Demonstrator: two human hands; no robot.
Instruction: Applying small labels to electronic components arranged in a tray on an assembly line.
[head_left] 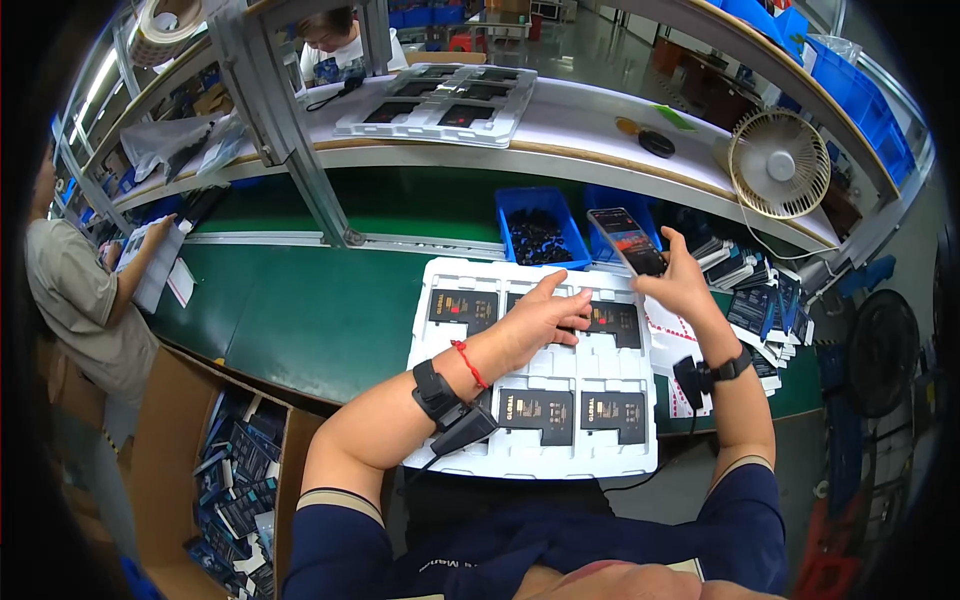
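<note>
A white moulded plastic tray [530, 463] lies in front of me, with several flat black batteries in its pockets. Over its middle is my left hand [540, 325], thumb and fingers apart, partly covering the batteries in the far row. Nothing shows in its grip; whether the fingertips touch a battery [613, 324] is unclear. My right hand [678, 285] grips a smartphone [628, 242] with a lit screen, tilted above the tray's far right corner. Two nearer batteries [536, 417] sit fully visible in the near row.
Blue bins [541, 228] stand behind the tray, one holding small black parts. Small boxes [760, 300] pile up at the right. A carton [180, 470] of boxes stands at lower left. A shelf with another tray [440, 105] and a fan [780, 165] spans the back. Two people work nearby.
</note>
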